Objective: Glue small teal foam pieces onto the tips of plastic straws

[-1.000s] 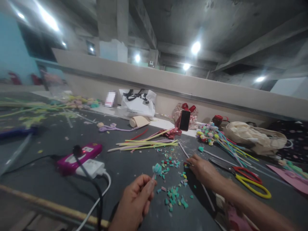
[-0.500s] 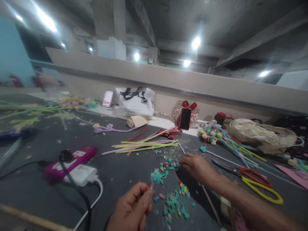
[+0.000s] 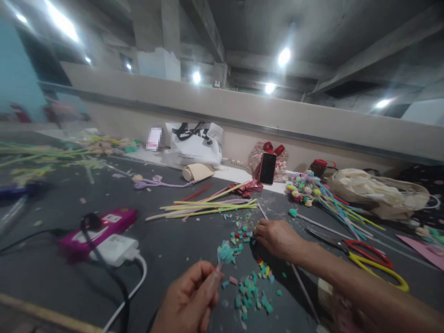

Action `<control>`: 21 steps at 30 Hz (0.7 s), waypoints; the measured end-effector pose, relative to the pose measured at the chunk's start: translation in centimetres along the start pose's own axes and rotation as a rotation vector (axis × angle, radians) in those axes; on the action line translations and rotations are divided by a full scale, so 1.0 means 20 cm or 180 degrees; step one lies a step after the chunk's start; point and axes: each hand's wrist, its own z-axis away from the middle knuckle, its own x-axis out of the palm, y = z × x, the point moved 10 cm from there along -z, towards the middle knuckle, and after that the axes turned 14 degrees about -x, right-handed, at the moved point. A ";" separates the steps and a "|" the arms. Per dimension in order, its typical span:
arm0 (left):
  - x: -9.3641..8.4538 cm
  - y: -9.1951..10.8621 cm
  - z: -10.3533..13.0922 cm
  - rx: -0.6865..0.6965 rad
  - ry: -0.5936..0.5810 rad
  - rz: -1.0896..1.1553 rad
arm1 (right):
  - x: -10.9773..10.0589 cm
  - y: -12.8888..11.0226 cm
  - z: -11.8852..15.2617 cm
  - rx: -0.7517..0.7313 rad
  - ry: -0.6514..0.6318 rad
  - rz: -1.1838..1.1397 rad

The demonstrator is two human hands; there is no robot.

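Pinched between thumb and forefinger, my left hand (image 3: 190, 296) holds upright a thin pale stem topped by a turquoise cluster (image 3: 225, 253). My right hand (image 3: 278, 239) is down at the table among small cut pieces (image 3: 239, 235), teal with some red ones. Its fingers are drawn together, and their tips and anything in them are hidden. Nearer to me lies another scatter of mostly teal bits (image 3: 250, 292), with a few yellow and pink ones by it. A long pale stem (image 3: 305, 293) passes under my right forearm.
Scissors (image 3: 371, 261) with red and yellow handles lie to the right. Yellow and lilac pipe cleaners (image 3: 211, 209) lie ahead. A magenta power strip (image 3: 116, 224) with cables is at left. Farther back are a phone (image 3: 267, 169), a white bag (image 3: 196, 145) and a bunch of colourful stems (image 3: 305, 187).
My right hand has shifted slightly left and turned over the small pieces, its fingertips now more hidden. The left hand keeps its hold on the stem, almost unmoved.
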 end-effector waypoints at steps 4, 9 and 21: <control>0.00 0.03 0.01 0.0136 0.0003 -0.0007 | -0.01 0.00 -0.02 0.0052 0.0029 -0.0092; 0.00 0.04 0.02 0.0227 0.0051 -0.0034 | -0.08 0.02 0.00 0.0290 0.0378 -0.0634; 0.01 0.05 0.00 0.0356 -0.0175 -0.0076 | -0.01 0.01 0.21 0.0906 0.0928 -0.2854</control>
